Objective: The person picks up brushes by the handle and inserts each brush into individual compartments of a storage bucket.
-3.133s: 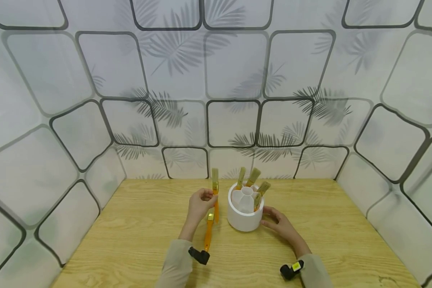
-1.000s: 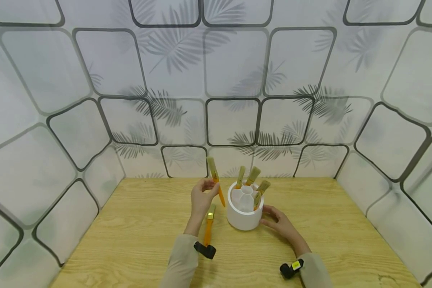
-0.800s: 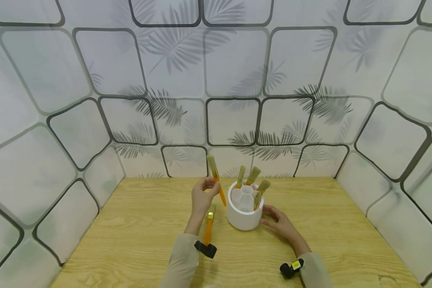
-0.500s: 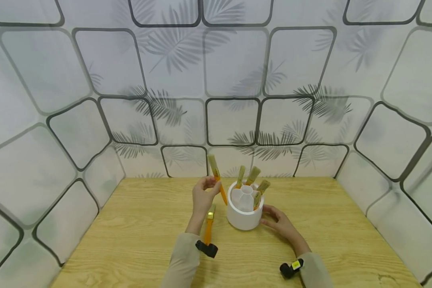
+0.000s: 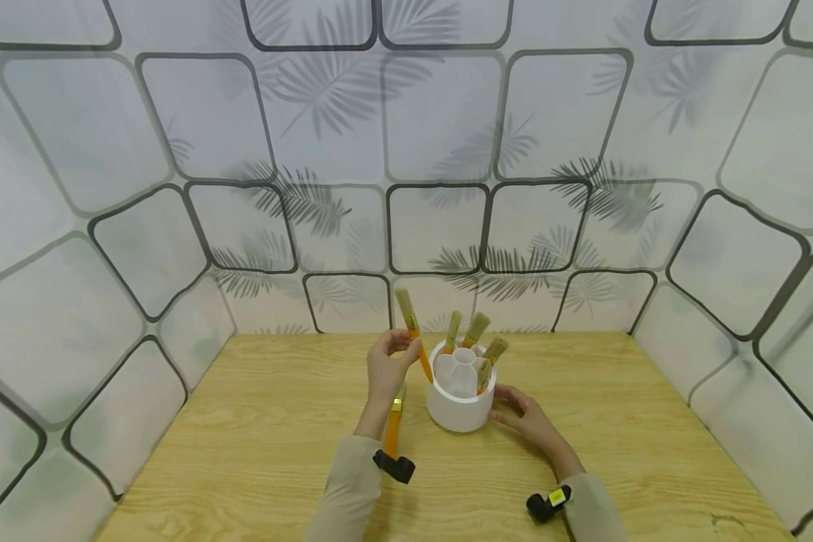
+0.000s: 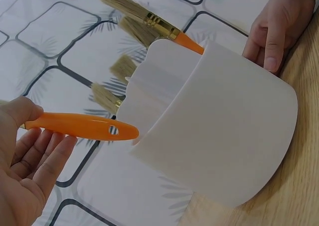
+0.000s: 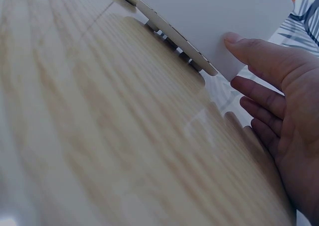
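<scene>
My left hand (image 5: 385, 373) pinches a paintbrush (image 5: 424, 363) by its orange handle between thumb and fingers. The brush leans with its bristles up, and in the left wrist view its handle end (image 6: 130, 132) overlaps the near rim of a round white holder (image 6: 219, 121). Inside, this holder has scalloped compartments around a central tube; several paintbrushes (image 5: 477, 329) stand in it, bristles up. On its other side my right hand (image 5: 534, 427) rests with loosely extended fingers, the thumb (image 7: 244, 46) against the outer wall.
Another orange-handled paintbrush (image 5: 393, 433) lies on the wooden table (image 5: 264, 436) beside my left forearm, partly hidden by the wrist camera (image 5: 394, 467). A patterned cloth wall (image 5: 352, 226) encloses the table's back and sides.
My left hand has lifted the paintbrush from left of the holder, tilted it, and brought it rightward until its handle end reaches the rim. My right hand and the holder stay nearly still.
</scene>
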### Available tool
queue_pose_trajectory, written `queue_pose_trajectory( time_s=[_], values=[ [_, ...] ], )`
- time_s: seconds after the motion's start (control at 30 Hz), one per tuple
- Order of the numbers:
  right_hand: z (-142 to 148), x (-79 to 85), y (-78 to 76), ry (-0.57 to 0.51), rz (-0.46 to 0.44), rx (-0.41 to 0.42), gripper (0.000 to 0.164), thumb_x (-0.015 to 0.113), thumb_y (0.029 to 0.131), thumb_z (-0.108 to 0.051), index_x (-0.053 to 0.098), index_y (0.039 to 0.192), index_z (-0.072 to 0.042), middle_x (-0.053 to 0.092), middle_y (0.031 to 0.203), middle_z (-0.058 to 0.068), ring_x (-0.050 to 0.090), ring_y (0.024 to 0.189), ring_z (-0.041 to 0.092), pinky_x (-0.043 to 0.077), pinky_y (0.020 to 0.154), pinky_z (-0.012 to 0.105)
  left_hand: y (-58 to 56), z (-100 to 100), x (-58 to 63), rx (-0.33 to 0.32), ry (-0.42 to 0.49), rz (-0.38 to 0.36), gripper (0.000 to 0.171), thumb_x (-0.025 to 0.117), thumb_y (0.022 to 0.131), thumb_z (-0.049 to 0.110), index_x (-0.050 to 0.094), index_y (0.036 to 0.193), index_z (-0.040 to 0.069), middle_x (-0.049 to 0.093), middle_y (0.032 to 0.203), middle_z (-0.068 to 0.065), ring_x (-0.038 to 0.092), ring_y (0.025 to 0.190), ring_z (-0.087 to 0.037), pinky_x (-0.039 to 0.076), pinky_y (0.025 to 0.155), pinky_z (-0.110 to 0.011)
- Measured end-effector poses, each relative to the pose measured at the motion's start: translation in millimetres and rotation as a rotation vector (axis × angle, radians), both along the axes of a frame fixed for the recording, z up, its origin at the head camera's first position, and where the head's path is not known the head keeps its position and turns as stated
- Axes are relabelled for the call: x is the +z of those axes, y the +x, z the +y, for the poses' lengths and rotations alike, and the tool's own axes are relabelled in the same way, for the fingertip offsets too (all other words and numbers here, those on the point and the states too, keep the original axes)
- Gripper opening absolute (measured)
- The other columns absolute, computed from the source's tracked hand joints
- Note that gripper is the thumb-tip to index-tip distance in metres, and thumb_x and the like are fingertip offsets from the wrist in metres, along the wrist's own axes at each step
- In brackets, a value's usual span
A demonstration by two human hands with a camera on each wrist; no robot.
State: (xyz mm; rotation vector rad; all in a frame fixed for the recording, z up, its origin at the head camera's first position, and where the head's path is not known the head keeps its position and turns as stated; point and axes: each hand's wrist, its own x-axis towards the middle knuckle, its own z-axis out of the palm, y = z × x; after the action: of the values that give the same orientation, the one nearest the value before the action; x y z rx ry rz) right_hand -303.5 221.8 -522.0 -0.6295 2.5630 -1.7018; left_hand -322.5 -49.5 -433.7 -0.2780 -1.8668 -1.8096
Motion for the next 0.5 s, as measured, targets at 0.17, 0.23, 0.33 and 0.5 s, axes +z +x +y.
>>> queue_pose_trajectory(
  time_s=[0.17, 0.23, 0.33, 0.5],
  values=[
    [-0.2, 0.3, 1.2, 0.011, -0.014, -0.012, 0.051, 0.066, 0.085, -0.012, 0.047, 0.131, 0.001, 0.053, 0.127, 0.022, 0.045, 0.121, 0.04, 0.032, 0.102, 0.056, 0.3, 3.7, -3.4, 0.006, -0.008, 0.106, 0.022, 0.072, 0.08, 0.017, 0.063, 0.088, -0.001, 0.065, 0.08, -0.012, 0.061, 0.07, -0.015, 0.054, 0.065, -0.027],
    [-0.3, 0.4, 1.5, 0.014, -0.018, -0.014, 0.051, 0.066, 0.085, -0.012, 0.046, 0.131, 0.001, 0.052, 0.127, 0.021, 0.044, 0.122, 0.04, 0.032, 0.102, 0.056, 1.6, 5.4, -3.5, 0.008, -0.006, 0.134, 0.022, 0.072, 0.08, 0.019, 0.063, 0.087, 0.0, 0.064, 0.078, -0.01, 0.061, 0.069, -0.015, 0.054, 0.064, -0.027],
    [-0.4, 0.7, 1.8, 0.006, -0.022, -0.015, 0.051, 0.066, 0.085, -0.011, 0.047, 0.131, 0.001, 0.052, 0.128, 0.022, 0.044, 0.122, 0.041, 0.031, 0.102, 0.057, 3.0, 7.7, -2.8, 0.008, -0.009, 0.112, 0.022, 0.073, 0.08, 0.018, 0.063, 0.088, 0.001, 0.064, 0.079, -0.01, 0.061, 0.07, -0.017, 0.054, 0.065, -0.029],
    [-0.3, 1.8, 1.7, 0.0, -0.026, -0.01, 0.052, 0.066, 0.085, -0.012, 0.046, 0.132, 0.0, 0.051, 0.128, 0.023, 0.043, 0.123, 0.042, 0.03, 0.103, 0.058, 3.0, 10.3, -1.5, 0.003, -0.028, 0.008, 0.023, 0.074, 0.079, 0.015, 0.064, 0.092, -0.002, 0.065, 0.084, -0.017, 0.062, 0.076, -0.024, 0.054, 0.07, -0.03]
  ],
)
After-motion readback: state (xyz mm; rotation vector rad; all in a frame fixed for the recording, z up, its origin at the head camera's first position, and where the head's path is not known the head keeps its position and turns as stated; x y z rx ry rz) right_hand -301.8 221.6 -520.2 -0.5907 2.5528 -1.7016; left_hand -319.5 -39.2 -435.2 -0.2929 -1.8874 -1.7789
